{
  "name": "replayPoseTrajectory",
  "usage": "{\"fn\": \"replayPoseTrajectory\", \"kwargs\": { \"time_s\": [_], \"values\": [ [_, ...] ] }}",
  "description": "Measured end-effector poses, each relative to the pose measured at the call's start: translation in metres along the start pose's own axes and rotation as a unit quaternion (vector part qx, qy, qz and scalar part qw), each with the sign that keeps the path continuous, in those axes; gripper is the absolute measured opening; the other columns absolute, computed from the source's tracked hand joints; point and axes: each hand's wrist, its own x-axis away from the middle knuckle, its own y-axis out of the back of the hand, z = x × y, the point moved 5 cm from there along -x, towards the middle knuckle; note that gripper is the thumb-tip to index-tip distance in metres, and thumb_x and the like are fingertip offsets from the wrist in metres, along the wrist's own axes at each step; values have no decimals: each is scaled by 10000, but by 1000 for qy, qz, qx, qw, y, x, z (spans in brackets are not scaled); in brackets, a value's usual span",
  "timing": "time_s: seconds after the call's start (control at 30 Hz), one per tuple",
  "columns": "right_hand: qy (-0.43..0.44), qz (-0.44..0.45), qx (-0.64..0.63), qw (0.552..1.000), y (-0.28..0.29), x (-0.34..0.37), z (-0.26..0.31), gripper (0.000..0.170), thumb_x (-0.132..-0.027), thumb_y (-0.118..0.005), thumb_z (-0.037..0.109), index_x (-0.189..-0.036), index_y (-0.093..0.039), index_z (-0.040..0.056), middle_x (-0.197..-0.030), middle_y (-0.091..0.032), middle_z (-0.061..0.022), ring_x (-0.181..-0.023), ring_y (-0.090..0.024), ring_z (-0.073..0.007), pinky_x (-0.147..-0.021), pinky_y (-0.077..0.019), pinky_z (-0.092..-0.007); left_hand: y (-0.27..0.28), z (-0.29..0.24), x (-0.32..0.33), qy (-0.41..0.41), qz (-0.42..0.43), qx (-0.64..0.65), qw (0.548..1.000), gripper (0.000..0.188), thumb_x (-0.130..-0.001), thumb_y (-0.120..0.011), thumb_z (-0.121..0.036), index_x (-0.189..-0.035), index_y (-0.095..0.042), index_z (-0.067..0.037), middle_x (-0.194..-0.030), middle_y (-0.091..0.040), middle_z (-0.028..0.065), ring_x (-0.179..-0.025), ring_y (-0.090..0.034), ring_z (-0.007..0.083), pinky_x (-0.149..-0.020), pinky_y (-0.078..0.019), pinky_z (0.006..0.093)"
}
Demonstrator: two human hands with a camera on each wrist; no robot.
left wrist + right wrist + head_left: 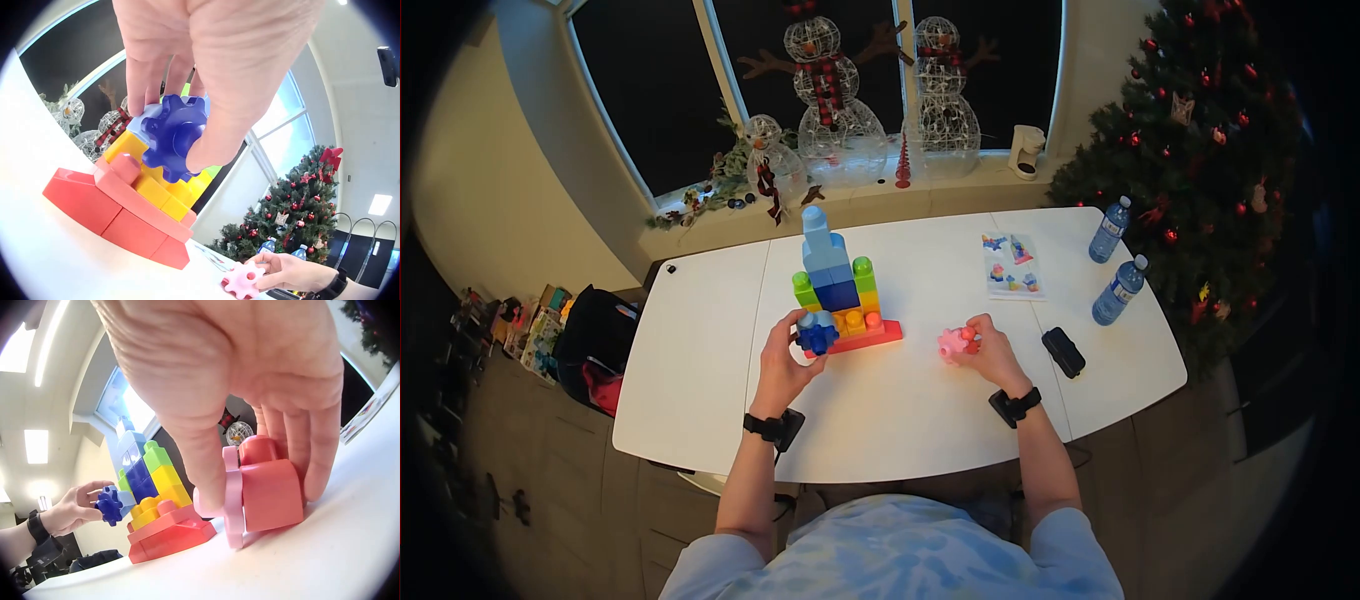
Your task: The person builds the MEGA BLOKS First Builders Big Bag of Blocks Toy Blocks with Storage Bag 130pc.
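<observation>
My left hand [776, 366] pinches a dark blue gear piece [167, 139] joined to a light blue block [126, 499], beside the lower front of a stacked toy-block build [838, 290]. That build has a red base [175, 534], orange-yellow and green blocks, and a blue column rising to a light blue top. My right hand [998, 360], to the right of the build, grips a pink gear piece [233, 512] attached to a red block [273, 495]. In the right wrist view the thumb lies against the gear and the fingers are behind the block, close over the white table.
On the white table [690, 370] to the right are a picture sheet [1014, 268], a black case [1063, 352] and two water bottles [1110, 230]. Wire snowmen [840, 140] stand along the windowsill. A decorated Christmas tree [1200, 150] rises beyond the table's right end.
</observation>
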Motion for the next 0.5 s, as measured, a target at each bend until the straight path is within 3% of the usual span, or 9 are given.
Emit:
{"fn": "replayPoseTrajectory", "kwargs": {
  "time_s": [0.33, 0.5],
  "values": [
    [22, 12, -6, 1000, 4, 2, 7, 554, -787, -875, 243, -1158, -534, 13, -1027, -686, -113, -878, -714, -251, -795, -564, -355, -10, -11, -5, -63, -27, -62, 996, 752, -705, -813, -11, -1404, -543, -82, -1317, -599, 128, -1128, -639, 298, -949, -556, 403],
    [28, 10, -12, 999, 2, 1, 1, 575, -775, -881, 237, -1183, -542, 16, -1034, -693, -114, -873, -713, -253, -797, -566, -363, -19, -6, -1, -65, -39, -147, 986, 742, -691, -829, -42, -1389, -597, -138, -1397, -515, 127, -1224, -563, 313, -993, -523, 406]
  ]
}}
